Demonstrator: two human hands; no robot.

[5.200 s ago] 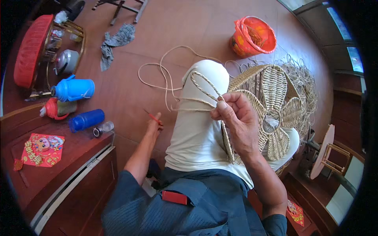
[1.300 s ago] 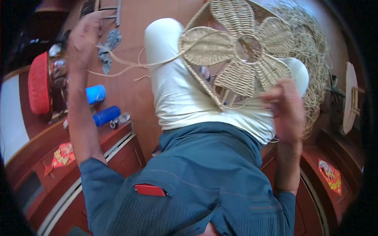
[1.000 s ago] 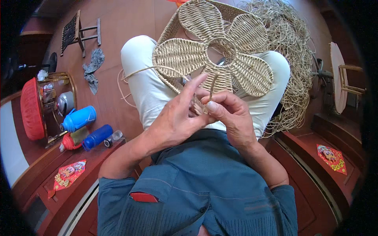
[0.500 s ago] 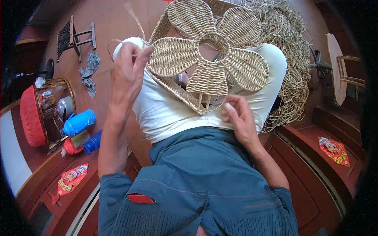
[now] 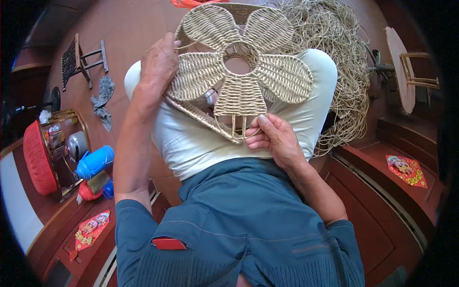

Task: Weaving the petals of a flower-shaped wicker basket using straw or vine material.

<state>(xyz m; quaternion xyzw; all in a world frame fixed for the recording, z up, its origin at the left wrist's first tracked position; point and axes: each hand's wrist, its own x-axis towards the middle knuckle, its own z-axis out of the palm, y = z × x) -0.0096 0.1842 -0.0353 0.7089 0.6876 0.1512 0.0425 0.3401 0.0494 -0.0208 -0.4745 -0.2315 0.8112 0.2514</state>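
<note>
A woven straw flower piece (image 5: 240, 93) with several petals around a ring-shaped centre rests over my lap, on a woven straw rim (image 5: 203, 117). Its nearest petal is unfinished at the bottom, where bare stakes (image 5: 233, 126) show. My right hand (image 5: 277, 139) is closed at this petal's lower right corner, thumb on top and fingers curled beneath. At the far left edge, my left hand (image 5: 158, 64) is closed beside the rim, its fingertips partly hidden. A straw cord (image 5: 187, 46) runs from its fingers toward the upper left petal.
A large heap of loose straw cord (image 5: 334, 71) lies at right. Beyond it stands a round-topped stool (image 5: 400, 69). To the left are a small chair (image 5: 79, 60), a grey cloth (image 5: 103, 100), a blue flask (image 5: 94, 160) and a red basket (image 5: 38, 155). An orange-red bag (image 5: 191, 4) lies at the far edge.
My left hand has come down from holding a raised cord to the rim's left side. My right hand has moved left onto the nearest petal's corner. The woven piece has shifted slightly left.
</note>
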